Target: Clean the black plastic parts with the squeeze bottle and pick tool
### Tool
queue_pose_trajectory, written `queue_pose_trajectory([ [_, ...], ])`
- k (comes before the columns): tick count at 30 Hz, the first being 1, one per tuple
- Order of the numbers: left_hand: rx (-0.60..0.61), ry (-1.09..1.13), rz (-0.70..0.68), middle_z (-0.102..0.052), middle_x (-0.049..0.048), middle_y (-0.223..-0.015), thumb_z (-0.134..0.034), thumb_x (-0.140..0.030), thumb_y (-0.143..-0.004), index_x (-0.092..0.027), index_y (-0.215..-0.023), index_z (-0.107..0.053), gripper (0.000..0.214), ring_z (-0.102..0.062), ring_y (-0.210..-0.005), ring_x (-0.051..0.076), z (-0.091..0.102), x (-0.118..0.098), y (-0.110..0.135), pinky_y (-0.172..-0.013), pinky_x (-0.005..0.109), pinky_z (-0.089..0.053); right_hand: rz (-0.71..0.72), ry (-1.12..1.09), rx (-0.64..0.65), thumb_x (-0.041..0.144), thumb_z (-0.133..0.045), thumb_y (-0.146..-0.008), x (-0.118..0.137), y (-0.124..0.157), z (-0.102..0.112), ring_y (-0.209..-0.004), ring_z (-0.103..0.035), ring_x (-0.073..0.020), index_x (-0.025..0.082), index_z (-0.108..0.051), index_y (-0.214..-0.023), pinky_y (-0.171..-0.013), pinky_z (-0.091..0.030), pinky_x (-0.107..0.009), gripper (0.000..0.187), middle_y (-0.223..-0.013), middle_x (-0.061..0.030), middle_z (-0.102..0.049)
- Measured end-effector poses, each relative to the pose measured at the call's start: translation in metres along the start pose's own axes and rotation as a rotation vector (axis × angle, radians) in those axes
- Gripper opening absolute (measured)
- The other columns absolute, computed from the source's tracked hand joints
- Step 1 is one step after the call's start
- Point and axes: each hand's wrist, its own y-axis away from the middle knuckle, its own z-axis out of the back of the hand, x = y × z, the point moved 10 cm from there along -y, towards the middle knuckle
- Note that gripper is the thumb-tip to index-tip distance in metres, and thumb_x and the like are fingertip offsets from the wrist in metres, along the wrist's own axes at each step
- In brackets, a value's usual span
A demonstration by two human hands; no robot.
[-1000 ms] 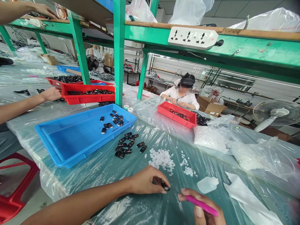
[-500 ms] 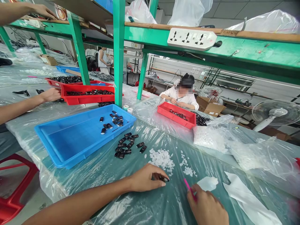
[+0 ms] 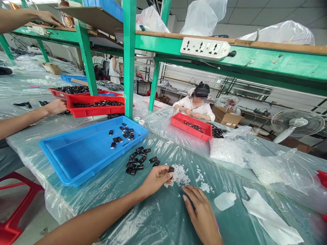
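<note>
Fingers [image 3: 167, 174] pinching black piece [image 3: 171, 169], white bits [image 3: 182, 174] beside

A shallow blue plastic tray [image 3: 76, 160] sits at nine o'clock on the clear plastic table cover [image 3: 158, 217], with a few black parts in its far corner. A shallow red plastic tray [image 3: 95, 105] of black parts lies at ten o'clock. A white power strip [image 3: 205, 48] is fixed to the green metal shelf frame [image 3: 129, 58] at twelve. A white desk fan [image 3: 297, 124] stands at two. A small translucent plastic bottle [image 3: 224, 200] lies at four.
</note>
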Motion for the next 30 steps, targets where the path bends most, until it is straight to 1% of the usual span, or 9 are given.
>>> queue_pose_trajectory([
  [4,-0.05,-0.016,-0.024,-0.062,0.0038,-0.076,-0.059,-0.049,-0.078,-0.012,-0.091,-0.062,0.04,-0.062,-0.068,0.015,0.01,-0.005,-0.001,-0.063,0.024,-0.048,0.025,-0.053,-0.063,0.029,-0.037,-0.092,0.009,-0.001,0.011,-0.104,-0.054,-0.0185,0.024,-0.061,-0.111,-0.088,-0.045,-0.036,0.031,-0.108,-0.0055,-0.063],
  [6,-0.07,-0.008,-0.031,-0.062,0.0035,-0.075,-0.059,-0.048,-0.077,-0.011,-0.091,-0.062,0.04,-0.061,-0.067,0.014,0.013,-0.006,-0.001,-0.063,0.024,-0.047,0.04,-0.074,-0.057,0.029,-0.039,-0.092,0.016,-0.002,0.014,-0.101,-0.056,-0.0179,0.025,-0.063,-0.108,-0.085,-0.046,-0.033,0.029,-0.104,-0.0039,-0.064],
  [9,-0.057,0.009,-0.035,-0.061,0.0031,-0.074,-0.06,-0.049,-0.077,-0.011,-0.09,-0.063,0.04,-0.06,-0.066,0.014,0.01,-0.006,0.0,-0.063,0.024,-0.047,0.057,-0.052,0.006,0.03,-0.04,-0.09,0.024,-0.008,0.006,-0.098,-0.058,-0.0181,0.028,-0.064,-0.105,-0.081,-0.048,-0.031,0.028,-0.102,-0.0022,-0.065],
  [11,-0.036,0.013,-0.041,-0.06,0.0032,-0.074,-0.06,-0.049,-0.076,-0.011,-0.089,-0.063,0.041,-0.058,-0.066,0.014,0.004,-0.006,0.001,-0.065,0.026,-0.048,0.077,0.006,0.037,0.028,-0.041,-0.089,0.029,-0.015,-0.003,-0.098,-0.058,-0.0196,0.028,-0.064,-0.103,-0.08,-0.047,-0.032,0.027,-0.101,-0.002,-0.066],
  [15,-0.017,0.015,-0.061,-0.058,0.0027,-0.072,-0.06,-0.049,-0.076,-0.011,-0.084,-0.064,0.04,-0.055,-0.065,0.013,-0.003,-0.007,0.004,-0.066,0.026,-0.049,0.101,0.143,0.019,0.02,-0.043,-0.086,0.032,-0.031,-0.021,-0.093,-0.058,-0.024,0.021,-0.064,-0.095,-0.081,-0.043,-0.04,0.023,-0.095,-0.0052,-0.065],
  [18,-0.014,-0.009,-0.074,-0.058,0.0034,-0.072,-0.06,-0.049,-0.076,-0.01,-0.083,-0.064,0.04,-0.055,-0.065,0.013,-0.003,-0.008,0.005,-0.064,0.025,-0.048,0.086,0.16,-0.006,0.015,-0.041,-0.086,0.033,-0.039,-0.028,-0.086,-0.059,-0.0243,0.018,-0.062,-0.086,-0.076,-0.043,-0.039,0.022,-0.085,-0.0065,-0.064],
  [23,-0.012,0.004,-0.074,-0.058,0.0041,-0.074,-0.061,-0.05,-0.075,-0.01,-0.084,-0.064,0.041,-0.056,-0.065,0.013,-0.003,-0.008,0.005,-0.064,0.024,-0.048,0.074,0.162,-0.038,0.009,-0.038,-0.084,0.038,-0.043,-0.028,-0.078,-0.058,-0.0223,0.019,-0.058,-0.077,-0.069,-0.043,-0.034,0.023,-0.077,-0.0046,-0.062],
  [27,-0.001,0.026,-0.052,-0.057,0.0038,-0.075,-0.062,-0.052,-0.074,-0.011,-0.086,-0.065,0.043,-0.055,-0.068,0.013,-0.005,-0.004,0.005,-0.067,0.026,-0.048,0.065,0.146,-0.069,0.011,-0.04,-0.083,0.039,-0.046,-0.026,-0.078,-0.059,-0.0224,0.018,-0.058,-0.079,-0.07,-0.043,-0.034,0.02,-0.077,-0.0048,-0.062],
  [30,-0.001,0.025,-0.046,-0.058,0.0038,-0.074,-0.062,-0.052,-0.073,-0.011,-0.086,-0.065,0.043,-0.056,-0.069,0.014,-0.006,-0.003,0.005,-0.068,0.026,-0.048,0.053,0.116,-0.083,0.012,-0.039,-0.084,0.036,-0.049,-0.027,-0.078,-0.06,-0.0209,0.019,-0.059,-0.08,-0.069,-0.044,-0.032,0.021,-0.079,-0.0049,-0.064],
])
